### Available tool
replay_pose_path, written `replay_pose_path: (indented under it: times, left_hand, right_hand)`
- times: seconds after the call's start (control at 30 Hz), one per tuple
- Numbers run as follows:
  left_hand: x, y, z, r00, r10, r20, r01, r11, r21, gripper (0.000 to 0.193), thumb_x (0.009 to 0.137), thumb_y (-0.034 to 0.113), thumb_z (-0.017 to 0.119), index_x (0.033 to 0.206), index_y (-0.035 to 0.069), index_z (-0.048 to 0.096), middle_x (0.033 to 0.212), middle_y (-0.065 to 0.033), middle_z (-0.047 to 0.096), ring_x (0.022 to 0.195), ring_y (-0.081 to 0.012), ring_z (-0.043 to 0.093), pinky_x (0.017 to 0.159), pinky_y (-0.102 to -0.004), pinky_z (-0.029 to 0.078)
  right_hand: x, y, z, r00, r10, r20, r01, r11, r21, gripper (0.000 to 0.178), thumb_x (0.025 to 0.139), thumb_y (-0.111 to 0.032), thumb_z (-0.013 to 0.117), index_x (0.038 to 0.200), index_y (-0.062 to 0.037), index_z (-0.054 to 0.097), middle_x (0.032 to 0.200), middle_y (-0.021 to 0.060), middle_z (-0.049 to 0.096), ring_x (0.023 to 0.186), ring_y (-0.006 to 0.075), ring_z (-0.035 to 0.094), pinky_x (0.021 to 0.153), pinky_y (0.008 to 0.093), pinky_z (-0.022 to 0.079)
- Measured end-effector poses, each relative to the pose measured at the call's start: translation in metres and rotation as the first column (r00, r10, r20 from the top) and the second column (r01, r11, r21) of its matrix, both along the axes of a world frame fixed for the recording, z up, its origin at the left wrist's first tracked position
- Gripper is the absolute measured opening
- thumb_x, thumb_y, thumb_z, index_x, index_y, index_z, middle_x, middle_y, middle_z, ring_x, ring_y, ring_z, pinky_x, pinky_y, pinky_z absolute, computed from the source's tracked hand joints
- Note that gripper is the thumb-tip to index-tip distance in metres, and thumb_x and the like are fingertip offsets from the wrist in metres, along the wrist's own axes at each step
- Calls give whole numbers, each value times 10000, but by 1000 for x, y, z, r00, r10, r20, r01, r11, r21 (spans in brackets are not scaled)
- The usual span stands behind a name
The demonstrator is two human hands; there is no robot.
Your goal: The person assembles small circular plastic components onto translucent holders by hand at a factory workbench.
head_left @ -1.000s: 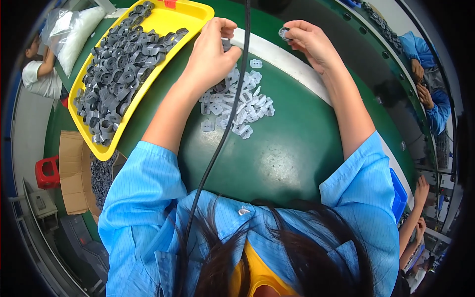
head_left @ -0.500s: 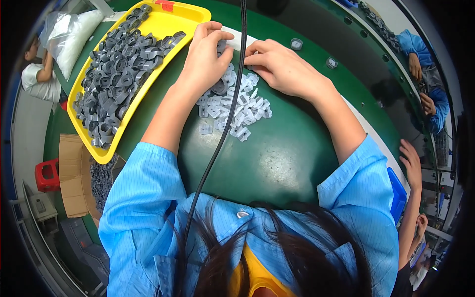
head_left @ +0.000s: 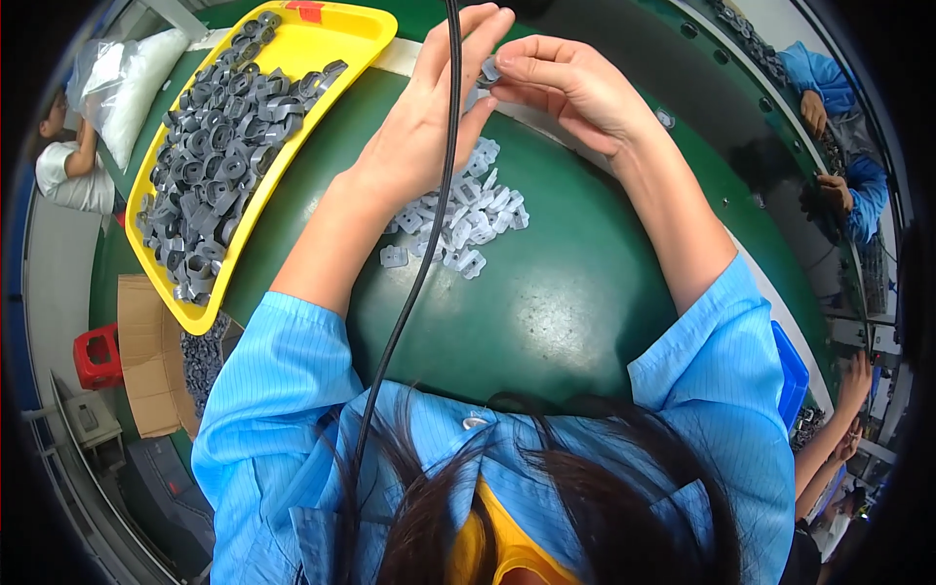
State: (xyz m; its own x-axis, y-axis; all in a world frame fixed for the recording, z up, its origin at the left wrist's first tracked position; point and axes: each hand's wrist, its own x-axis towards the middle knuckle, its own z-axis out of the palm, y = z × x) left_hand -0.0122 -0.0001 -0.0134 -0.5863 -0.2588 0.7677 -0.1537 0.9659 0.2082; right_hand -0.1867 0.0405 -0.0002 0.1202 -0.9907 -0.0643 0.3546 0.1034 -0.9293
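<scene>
At the far side of the green work table, my right hand [head_left: 580, 88] pinches a small grey plastic part [head_left: 489, 70] between its thumb and fingers. My left hand [head_left: 419, 132] is just left of it, its fingers stretched out and the thumb apart; I see nothing held in it. A black cable [head_left: 426, 263] crosses in front of the left hand and hides some of it. Below both hands lies a loose heap of small translucent white plastic pieces [head_left: 483, 216] on the table. The left wrist covers part of this heap.
A yellow tray [head_left: 366, 24] full of grey plastic parts [head_left: 219, 146] stands to the left. Beneath it is a cardboard box [head_left: 146, 361] with more grey parts. A dark conveyor belt [head_left: 770, 146] runs along the far right, with people working beside it. A blue bin [head_left: 792, 375] sits at my right elbow.
Both hands have moved farther away from me, up from the white heap. The left fingers have straightened. The grey part now shows in my right fingers, having been by the left hand before.
</scene>
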Motion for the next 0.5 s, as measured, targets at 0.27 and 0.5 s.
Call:
replay_pose_path:
  times: [0.27,0.5]
  left_hand:
    - [5,-3,-6,989,130,-64,-93,909,405,435,797,163,705,1150,22,491,870,-155,652,799,-300,653,656,-363,517]
    - [4,3,-8,976,188,-107,-121,885,450,402,822,129,687,1111,35,424,836,-104,610,653,-196,625,592,-286,490]
  right_hand:
    - [21,5,0,875,-338,-345,210,909,-359,170,760,-51,722,889,28,644,860,93,674,842,137,643,776,254,516]
    - [25,4,-2,739,-518,-430,251,805,-537,113,721,-72,757,769,-1,683,934,54,614,807,135,621,753,258,514]
